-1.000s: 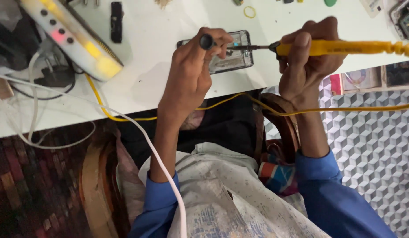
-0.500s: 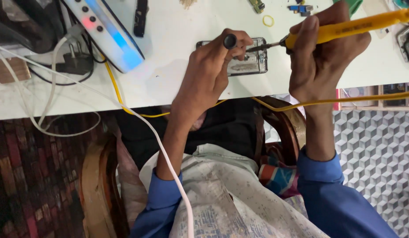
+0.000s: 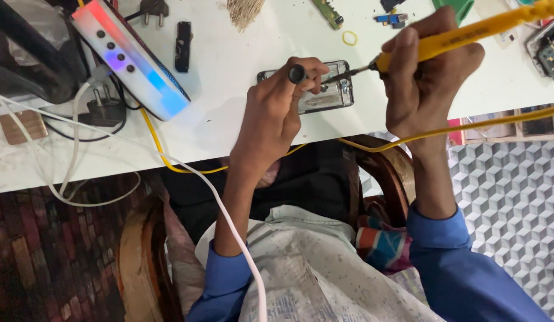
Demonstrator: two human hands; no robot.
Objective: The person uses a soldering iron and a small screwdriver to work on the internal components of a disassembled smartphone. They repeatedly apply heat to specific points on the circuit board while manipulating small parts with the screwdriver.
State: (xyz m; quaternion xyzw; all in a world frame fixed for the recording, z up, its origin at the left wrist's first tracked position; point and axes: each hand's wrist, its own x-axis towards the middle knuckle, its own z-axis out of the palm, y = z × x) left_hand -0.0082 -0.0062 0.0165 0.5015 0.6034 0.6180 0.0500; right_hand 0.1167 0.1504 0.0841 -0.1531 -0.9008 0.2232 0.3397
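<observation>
Head view: hands point(image 3: 277, 113) solder opened phone point(image 3: 333, 95).

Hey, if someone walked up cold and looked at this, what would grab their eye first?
Probably the yellow soldering iron in the right hand, its tip down on the opened phone at the middle of the white table. The left hand holds a black-tipped tool over the same phone. At far left, a power strip glows red and blue.
</observation>
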